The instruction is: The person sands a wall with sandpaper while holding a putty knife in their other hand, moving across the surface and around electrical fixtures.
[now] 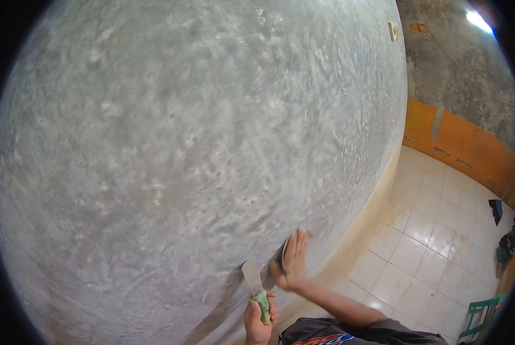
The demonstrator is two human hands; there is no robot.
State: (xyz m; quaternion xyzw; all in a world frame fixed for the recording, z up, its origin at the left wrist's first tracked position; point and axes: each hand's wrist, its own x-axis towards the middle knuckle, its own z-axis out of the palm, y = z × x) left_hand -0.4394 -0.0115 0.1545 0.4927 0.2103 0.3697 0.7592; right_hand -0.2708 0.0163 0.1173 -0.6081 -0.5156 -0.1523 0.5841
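My left hand (258, 319), at the bottom of the head view, is closed around the green handle of a putty knife (257, 287). Its pale metal blade points up, in front of the grey mottled wall (171, 144). Farther right, my right hand (293, 264) lies against the wall with its fingers stretched upward together. Between its thumb and fingers shows the curved edge of a thin sheet (284, 253), pressed to the wall under the palm; most of it is hidden.
An unpainted strip (355, 247) runs along the wall's foot. White floor tiles (424, 230) lie to the right, with a green frame (481, 316) near the lower right edge. Behind stands a rough wall with an orange band (464, 144). A socket (393, 31) sits high on the grey wall.
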